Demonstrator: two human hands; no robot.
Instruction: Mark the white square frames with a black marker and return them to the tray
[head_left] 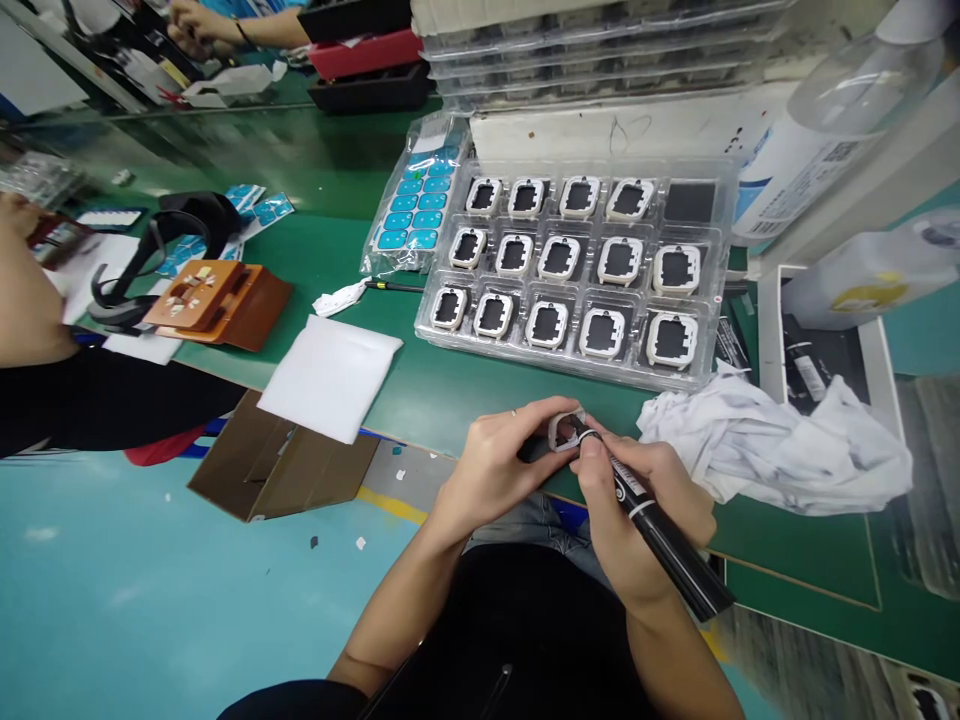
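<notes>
- The left hand (499, 465) pinches a small white square frame (564, 430) between thumb and fingers, at about 6 o'clock from the clear tray (705, 375), just off the near edge of the green bench (420, 390).
- The right hand (637, 500) is closed around a black marker (660, 530), its tip touching the frame's inner edge.
- Step in hand, as I judge it: marking or dabbing the frame's rim with the pen tip while the other hand steadies it.
- The next move calls for a steady pinch and a light tip, with the frame turned so an untouched edge meets the pen; that is a judgement only.
- The marker's long axis runs from 10 o'clock at the tip to 4 o'clock at the tail, tip pointing up and left towards the frame.
- The frame is tilted, opening facing roughly up towards the camera; its exact angle is hard to tell.
- The tray at 12 o'clock holds rows of like frames with dark centres, one pocket at its far right looking bare of a frame.
- A crumpled white cloth (780, 450) lies at 3 o'clock, a white foam pad (330, 375) at 9 o'clock.
- Another person's arm (30, 300) rests at the far left.
</notes>
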